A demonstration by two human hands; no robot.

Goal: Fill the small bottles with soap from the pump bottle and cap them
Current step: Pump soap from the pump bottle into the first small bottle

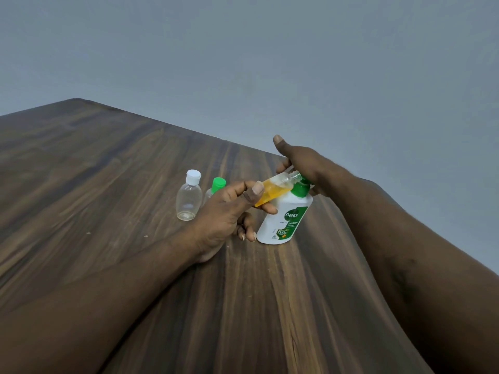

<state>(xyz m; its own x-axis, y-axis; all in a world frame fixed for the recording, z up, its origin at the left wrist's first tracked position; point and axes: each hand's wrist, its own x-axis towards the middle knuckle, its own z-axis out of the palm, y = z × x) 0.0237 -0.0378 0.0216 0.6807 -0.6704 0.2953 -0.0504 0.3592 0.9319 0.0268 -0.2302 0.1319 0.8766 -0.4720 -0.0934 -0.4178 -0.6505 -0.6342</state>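
The left hand (226,211) is pinching a tilted, uncapped small bottle (275,190) against the pump bottle (283,220); the right hand (299,163) is covering its pump, fingers hidden, grip unclear.

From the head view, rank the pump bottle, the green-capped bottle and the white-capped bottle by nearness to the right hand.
1. Pump bottle: the right hand rests on its green pump head.
2. Green-capped bottle: further left, mostly hidden behind the left hand.
3. White-capped bottle: leftmost, standing empty on the table.

left hand (229,209): fingers pinched closed, forearm resting low | right hand (299,163): thumb raised, palm down
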